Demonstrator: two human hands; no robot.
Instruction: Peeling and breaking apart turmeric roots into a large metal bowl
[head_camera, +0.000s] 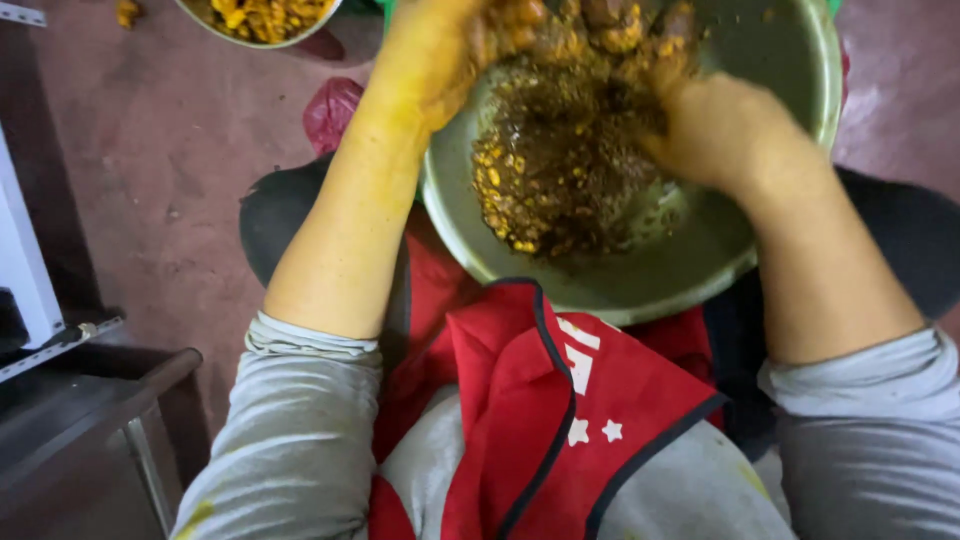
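1. Two rolled-up grey sleeves (300, 400) sit nearest to us, with a red apron (560, 400) edged in dark trim between them over the lap.
2. Past the apron we see a large metal bowl (700, 270) resting on our knees; its near rim touches the apron's top edge.
3. Inside the bowl lies a wet brown mash (560, 160) studded with yellow kernels. It spreads from the bowl's middle toward the far left wall, its longer run going near to far.
4. Our right hand (725, 130) rests just right of the mash, fingers curled down into its far edge; we cannot tell whether they close on a clump.
5. Our left hand (440, 55) is farther off, at the far left rim, cupped around a lump of the same mash (590, 30) that both hands press between them.
6. So the mash lies between the hands, below and nearer than the grip; the right hand is closer to its bulk.
7. Farthest left, a second bowl (260, 20) of yellow pieces stands on the reddish floor (150, 150).
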